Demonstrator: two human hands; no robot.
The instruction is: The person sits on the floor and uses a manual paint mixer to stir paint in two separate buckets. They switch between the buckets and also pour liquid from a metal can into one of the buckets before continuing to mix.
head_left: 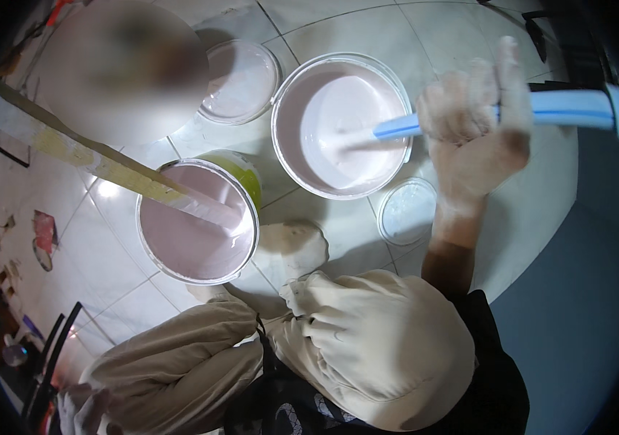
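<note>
My right hand (476, 123) grips a long blue-and-white stick (567, 109), blurred by motion, whose coated end dips into pale paint in the upper bucket (302, 94). A lower-left bucket (240, 174) with a yellow-green label holds pinkish paint, and a long board with worn yellow patches (99, 156) leans into it, its end coated. My left hand (84, 402) is low at the left edge, beside my trousered leg; its fingers are dim and partly cut off, so what they hold is unclear.
Round lids (240, 94) (405, 210) lie on white floor tiles (121, 268). My foot (295, 246) is between the buckets. Scraps (44, 235) and black bars (59, 341) are at left, a blue-grey surface (556, 304) at right. A blurred patch hides the upper left.
</note>
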